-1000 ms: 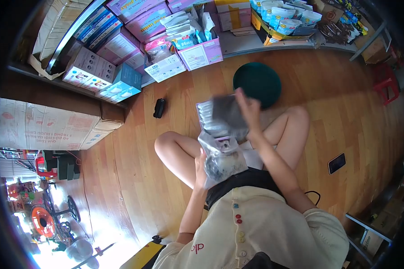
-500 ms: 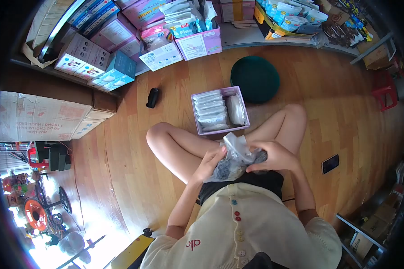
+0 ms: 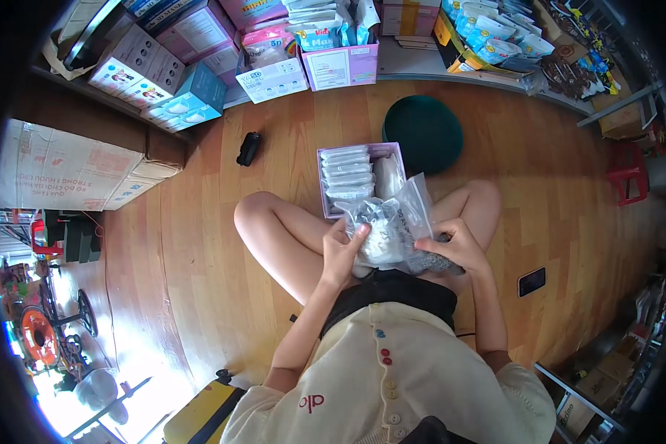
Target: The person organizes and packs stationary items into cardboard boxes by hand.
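Plainly, the left grip (image 3: pixel 339 254) clamped a clear rectangular plastic bag (image 3: pixel 383 231), the right grip (image 3: pixel 461 249) a dark-grey bundle (image 3: pixel 431 263).

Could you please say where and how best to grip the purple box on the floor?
I would grip the purple box by its left wall, from the left: that upright side shows uncovered, while the plastic bag overlaps its near right corner in view and the green basin crowds the far right.

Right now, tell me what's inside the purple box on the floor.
A row of white packets with white packaging beside it; the clear bag hides the near right corner.
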`<action>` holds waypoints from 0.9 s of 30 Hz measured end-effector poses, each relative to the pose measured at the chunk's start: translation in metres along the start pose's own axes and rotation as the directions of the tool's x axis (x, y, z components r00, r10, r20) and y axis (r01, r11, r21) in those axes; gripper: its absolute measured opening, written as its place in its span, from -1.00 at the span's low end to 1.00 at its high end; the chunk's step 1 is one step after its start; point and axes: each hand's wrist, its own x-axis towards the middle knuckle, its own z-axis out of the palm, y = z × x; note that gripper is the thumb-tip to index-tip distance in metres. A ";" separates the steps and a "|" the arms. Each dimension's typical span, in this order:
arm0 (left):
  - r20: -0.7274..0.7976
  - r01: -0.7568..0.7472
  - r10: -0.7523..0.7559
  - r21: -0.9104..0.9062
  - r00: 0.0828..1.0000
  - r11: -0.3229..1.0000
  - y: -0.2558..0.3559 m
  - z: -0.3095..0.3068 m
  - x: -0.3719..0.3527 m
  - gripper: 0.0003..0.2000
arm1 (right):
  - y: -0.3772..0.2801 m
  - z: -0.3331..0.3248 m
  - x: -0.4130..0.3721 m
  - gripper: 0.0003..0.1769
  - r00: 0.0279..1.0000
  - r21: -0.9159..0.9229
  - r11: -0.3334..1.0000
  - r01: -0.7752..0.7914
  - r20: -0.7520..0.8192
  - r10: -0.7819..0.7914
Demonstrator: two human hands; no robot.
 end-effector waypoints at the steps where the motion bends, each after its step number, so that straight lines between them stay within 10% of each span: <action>1: -0.047 -0.103 0.104 0.023 0.994 0.994 0.005 0.001 0.002 -0.72 | 0.002 -0.005 -0.001 -0.73 1.000 -0.004 1.000 -0.002 0.001 0.002; 4: -0.031 -0.115 0.119 0.095 0.992 0.989 0.007 -0.001 0.004 -0.71 | 0.005 -0.015 0.000 -0.69 0.980 -0.106 0.986 -0.127 0.139 0.141; 6: -0.021 -0.068 0.070 0.077 0.997 0.995 0.009 -0.002 0.003 -0.73 | 0.002 -0.014 0.001 -0.67 0.982 -0.168 0.984 0.061 0.184 -0.030; 9: 0.047 -0.070 0.066 0.077 0.997 0.995 0.009 0.002 0.002 -0.69 | 0.009 0.000 0.009 -0.67 0.994 0.036 0.993 0.110 0.019 -0.111; 11: 0.087 -0.244 0.234 0.142 0.968 0.959 0.008 0.010 0.001 -0.63 | 0.011 0.008 0.010 -0.69 0.997 0.026 0.998 0.064 0.039 -0.065; 27: 0.011 -0.156 0.159 0.259 0.987 0.953 0.007 0.010 -0.002 -0.68 | 0.006 0.032 0.008 -0.58 0.998 -0.068 0.996 0.057 0.040 -0.054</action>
